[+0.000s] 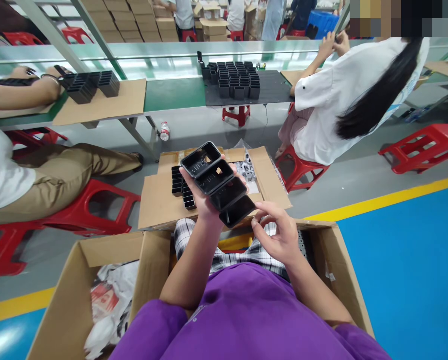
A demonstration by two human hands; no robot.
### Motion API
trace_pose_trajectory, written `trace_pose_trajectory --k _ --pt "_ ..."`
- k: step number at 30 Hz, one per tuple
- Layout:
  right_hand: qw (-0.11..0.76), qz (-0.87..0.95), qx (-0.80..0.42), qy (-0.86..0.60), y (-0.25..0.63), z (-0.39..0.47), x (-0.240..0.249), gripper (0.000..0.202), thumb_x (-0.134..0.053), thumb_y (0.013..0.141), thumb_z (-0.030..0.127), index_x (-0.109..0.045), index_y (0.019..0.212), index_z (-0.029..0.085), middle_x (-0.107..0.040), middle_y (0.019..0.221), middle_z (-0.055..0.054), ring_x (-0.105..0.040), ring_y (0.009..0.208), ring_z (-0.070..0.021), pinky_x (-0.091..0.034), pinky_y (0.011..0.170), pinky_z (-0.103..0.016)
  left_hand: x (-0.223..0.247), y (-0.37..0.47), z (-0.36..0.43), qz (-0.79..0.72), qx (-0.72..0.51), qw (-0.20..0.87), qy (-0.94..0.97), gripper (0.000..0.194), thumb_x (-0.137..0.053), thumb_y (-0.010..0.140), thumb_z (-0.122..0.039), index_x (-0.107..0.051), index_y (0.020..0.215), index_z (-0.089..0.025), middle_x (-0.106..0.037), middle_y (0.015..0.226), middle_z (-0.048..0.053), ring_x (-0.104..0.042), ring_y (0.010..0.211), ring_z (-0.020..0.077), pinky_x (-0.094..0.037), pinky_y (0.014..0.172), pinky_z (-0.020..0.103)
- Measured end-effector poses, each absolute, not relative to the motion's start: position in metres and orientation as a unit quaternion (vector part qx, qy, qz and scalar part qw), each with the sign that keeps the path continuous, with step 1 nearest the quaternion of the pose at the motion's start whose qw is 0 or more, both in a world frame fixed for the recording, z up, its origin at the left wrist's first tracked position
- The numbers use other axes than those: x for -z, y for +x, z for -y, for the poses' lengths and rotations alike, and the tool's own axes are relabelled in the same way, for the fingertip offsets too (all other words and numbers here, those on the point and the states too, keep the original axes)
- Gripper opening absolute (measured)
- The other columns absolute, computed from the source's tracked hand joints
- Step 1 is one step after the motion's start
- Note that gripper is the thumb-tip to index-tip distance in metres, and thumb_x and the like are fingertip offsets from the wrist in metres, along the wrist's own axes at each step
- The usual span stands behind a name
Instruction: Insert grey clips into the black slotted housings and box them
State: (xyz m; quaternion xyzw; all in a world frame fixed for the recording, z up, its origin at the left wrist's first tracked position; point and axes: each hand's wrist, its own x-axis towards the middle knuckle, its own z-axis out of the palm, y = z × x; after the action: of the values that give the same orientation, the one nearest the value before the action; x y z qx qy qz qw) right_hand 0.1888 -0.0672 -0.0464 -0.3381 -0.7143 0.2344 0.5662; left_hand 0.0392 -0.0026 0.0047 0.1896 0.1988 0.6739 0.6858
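The left grip (pixel 208 206) is closed around a row of four black cases (pixel 228 194), thumb along one side and fingertips showing past the other. The row is held up and slants down to the right, its open faces turned upward. The right grip (pixel 280 232) is beside the lower end, fingers bent and parted from the thumb; the index fingertip is at the last case's corner, and whether it touches cannot be told.

Beneath the row is a low carton with its flaps (pixel 154 202) spread wide. More black cases (pixel 177 182) stand to the left in it, and a clear bag of silvery pieces (pixel 247 171) lies to the right. The lowest case comes to about the carton's near edge.

A tall box (pixel 331 255) walls in the right forearm's outer side, its rim well apart from the grip. Another box (pixel 55 312), holding crumpled plastic (pixel 111 300), stands left of the left elbow.

Grey floor separates the carton from the worktop (pixel 175 95), where a block of black cases (pixel 239 80) stands back from the front edge on a dark mat (pixel 274 85). A co-worker in white (pixel 321 100) sits well beyond the right grip.
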Motion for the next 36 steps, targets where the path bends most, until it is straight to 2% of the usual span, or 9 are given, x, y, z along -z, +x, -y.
trace_pose_trajectory --k 4,10,16,22,25,29,33,36 --pt "0.561 0.716 -0.235 -0.344 0.189 0.067 0.047 0.055 -0.056 0.087 0.003 -0.052 0.135 0.029 -0.067 0.118 -0.006 -0.065 0.074 -0.0095 -0.060 0.059 -0.022 -0.003 0.039 0.001 -0.202 -0.670 0.685 0.200 0.067 -0.032 0.087 -0.079 -0.065 0.101 -0.023 -0.063 0.077 0.003 -0.061 0.062 0.0178 -0.058 0.063 0.036" --pt "0.552 0.715 -0.233 -0.361 0.190 0.066 0.050 0.052 -0.056 0.088 0.007 -0.052 0.135 0.028 -0.068 0.112 -0.006 -0.066 0.074 -0.0106 -0.060 0.058 -0.023 -0.008 0.041 0.001 -0.219 -0.670 0.685 0.185 0.071 -0.028 0.088 -0.078 -0.069 0.090 -0.020 -0.064 0.072 0.004 -0.063 0.059 0.0178 -0.060 0.065 0.037" --pt "0.553 0.713 -0.240 -0.358 0.192 0.065 0.050 0.055 -0.058 0.087 0.004 -0.052 0.135 0.029 -0.067 0.114 -0.005 -0.066 0.074 -0.0093 -0.060 0.059 -0.022 -0.009 0.043 0.002 -0.236 -0.668 0.688 0.154 0.074 -0.028 0.088 -0.079 -0.071 0.087 -0.019 -0.067 0.068 0.005 -0.070 0.070 0.0219 -0.061 0.073 0.038" --pt "0.547 0.718 -0.232 -0.362 0.192 0.064 0.051 0.054 -0.057 0.086 0.005 -0.053 0.135 0.028 -0.069 0.110 -0.005 -0.067 0.072 -0.0096 -0.060 0.059 -0.022 -0.007 0.043 0.003 -0.239 -0.657 0.698 0.154 0.078 -0.028 0.086 -0.083 -0.072 0.086 -0.018 -0.069 0.068 0.005 -0.065 0.057 0.0181 -0.058 0.059 0.032" --pt "0.555 0.717 -0.219 -0.361 0.194 0.063 0.050 0.054 -0.058 0.086 0.005 -0.053 0.134 0.028 -0.070 0.106 -0.004 -0.067 0.073 -0.0099 -0.059 0.058 -0.021 -0.007 0.041 0.002 -0.242 -0.651 0.704 0.145 0.082 -0.024 0.085 -0.085 -0.072 0.085 -0.018 -0.069 0.067 0.006 -0.065 0.056 0.0186 -0.058 0.059 0.033" --pt "0.572 0.707 -0.207 -0.360 0.198 0.058 0.043 0.053 -0.060 0.084 0.005 -0.054 0.132 0.029 -0.070 0.110 -0.005 -0.066 0.070 -0.0095 -0.057 0.053 -0.020 -0.002 0.040 0.003 -0.258 -0.638 0.712 0.136 0.086 -0.019 0.084 -0.086 -0.072 0.082 -0.018 -0.069 0.067 0.006 -0.066 0.057 0.0189 -0.059 0.061 0.034" --pt "0.581 0.709 -0.191 -0.350 0.199 0.053 0.032 0.053 -0.060 0.084 0.004 -0.056 0.130 0.029 -0.070 0.110 -0.005 -0.064 0.067 -0.0091 -0.055 0.050 -0.020 0.003 0.042 0.005 -0.285 -0.626 0.715 0.126 0.087 -0.016 0.085 -0.085 -0.072 0.083 -0.018 -0.069 0.065 0.007 -0.070 0.066 0.0220 -0.060 0.066 0.035" --pt "0.583 0.718 -0.186 -0.332 0.198 0.050 0.028 0.052 -0.056 0.086 0.002 -0.058 0.131 0.028 -0.068 0.113 -0.007 -0.065 0.073 -0.0110 -0.057 0.055 -0.023 0.002 0.044 0.006 -0.300 -0.616 0.717 0.123 0.087 -0.016 0.086 -0.083 -0.070 0.077 -0.016 -0.067 0.062 0.008 -0.072 0.074 0.0246 -0.061 0.069 0.035"
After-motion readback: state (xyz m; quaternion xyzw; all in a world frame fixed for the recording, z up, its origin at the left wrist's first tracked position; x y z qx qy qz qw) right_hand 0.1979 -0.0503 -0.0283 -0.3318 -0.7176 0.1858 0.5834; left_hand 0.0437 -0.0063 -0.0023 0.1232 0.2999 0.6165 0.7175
